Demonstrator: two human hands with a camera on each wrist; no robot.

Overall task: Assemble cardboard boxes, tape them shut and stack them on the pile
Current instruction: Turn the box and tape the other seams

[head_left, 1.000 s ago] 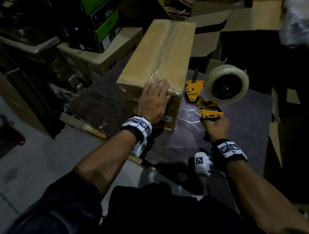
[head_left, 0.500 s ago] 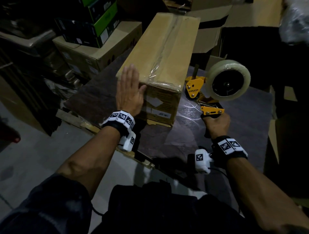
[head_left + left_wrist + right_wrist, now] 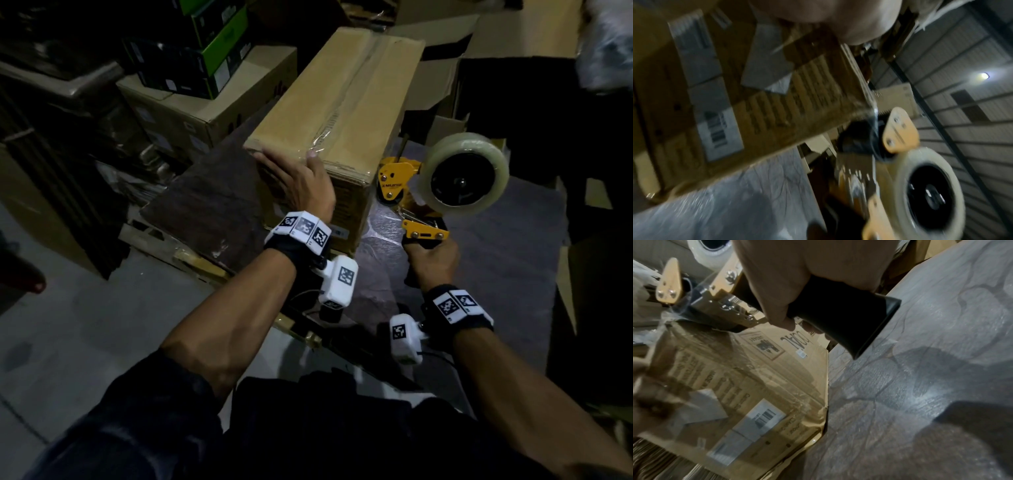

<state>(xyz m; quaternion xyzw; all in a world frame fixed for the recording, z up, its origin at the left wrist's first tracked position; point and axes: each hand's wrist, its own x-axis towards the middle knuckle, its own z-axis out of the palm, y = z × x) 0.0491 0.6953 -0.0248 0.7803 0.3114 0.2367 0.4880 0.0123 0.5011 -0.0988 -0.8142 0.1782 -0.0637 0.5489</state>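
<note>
A long cardboard box (image 3: 346,96) lies on the dark table (image 3: 513,246), with clear tape along its top seam and down over the near edge. My left hand (image 3: 298,185) lies flat against the box's near end, fingers reaching toward the left corner and thumb up at the top edge. To the right of the box, my right hand (image 3: 433,260) grips the black handle (image 3: 849,318) of a yellow tape dispenser (image 3: 397,181) with a big clear roll (image 3: 469,171). The left wrist view is blurred; it shows the box's labelled end (image 3: 756,113) and the dispenser (image 3: 900,133).
Closed cartons (image 3: 205,109) topped by green-and-black boxes (image 3: 212,44) stand at the back left. Open cartons (image 3: 442,75) rise behind the table, and a cardboard sheet (image 3: 565,284) leans at the right. Grey floor (image 3: 85,325) lies to the left of the table.
My left hand slid off the box's top near edge, went round its left side, and now presses on the near end. The right hand with the dispenser has hardly moved.
</note>
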